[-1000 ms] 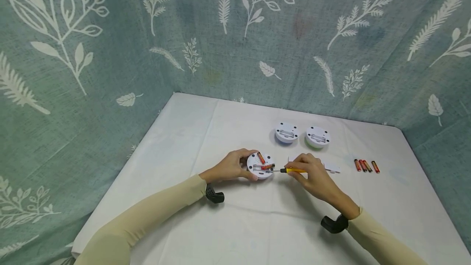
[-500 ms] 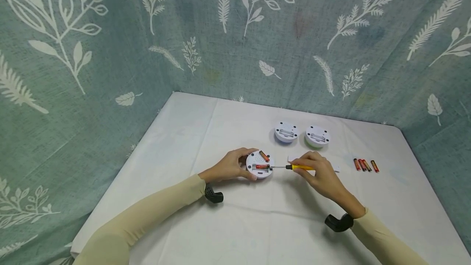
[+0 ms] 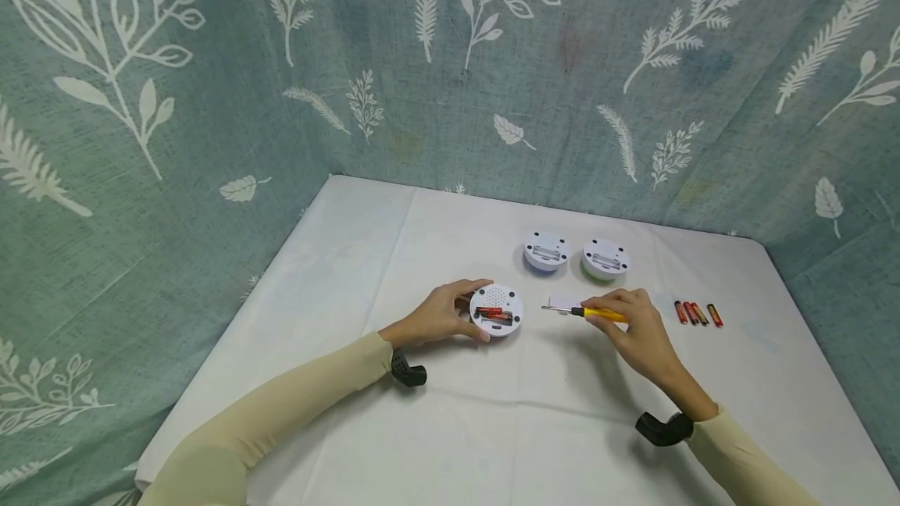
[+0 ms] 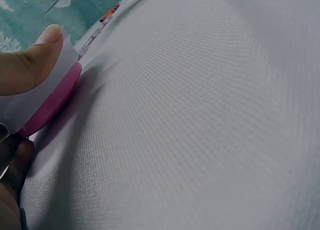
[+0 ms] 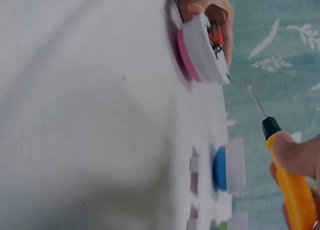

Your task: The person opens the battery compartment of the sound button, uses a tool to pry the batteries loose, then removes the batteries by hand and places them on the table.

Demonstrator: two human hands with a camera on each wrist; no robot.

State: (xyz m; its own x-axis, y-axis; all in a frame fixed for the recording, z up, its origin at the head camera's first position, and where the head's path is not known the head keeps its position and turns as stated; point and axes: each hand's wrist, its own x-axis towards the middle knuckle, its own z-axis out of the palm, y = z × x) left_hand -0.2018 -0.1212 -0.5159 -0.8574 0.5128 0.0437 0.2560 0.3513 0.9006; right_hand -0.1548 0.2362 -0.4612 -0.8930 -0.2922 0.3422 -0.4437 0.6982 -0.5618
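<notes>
My left hand (image 3: 439, 315) grips the rim of a round white device (image 3: 498, 293), its underside up; the left wrist view shows its pink lower part (image 4: 56, 101) close to the tablecloth. Two red batteries (image 3: 494, 315) lie together at its uncovered battery compartment; whether they are fully seated I cannot tell. My right hand (image 3: 636, 326) pinches a yellow-handled screwdriver (image 3: 603, 315) to the right of the device. Its thin metal tip points left, apart from the device. In the right wrist view, the thumb and fingers wrap the screwdriver's handle (image 5: 295, 192).
Behind stand two more upturned white devices, one blue-based (image 3: 546, 253) and one green-based (image 3: 605, 260), with uncovered compartments. A white battery cover (image 3: 562, 302) lies behind the screwdriver tip. Several red batteries (image 3: 692, 314) lie at the right. A patterned curtain (image 3: 450, 100) borders the white table.
The screwdriver, in my right hand, has drawn away from the device to the right. The battery that lay on the casing now lies beside the other at the compartment. My left hand stays put.
</notes>
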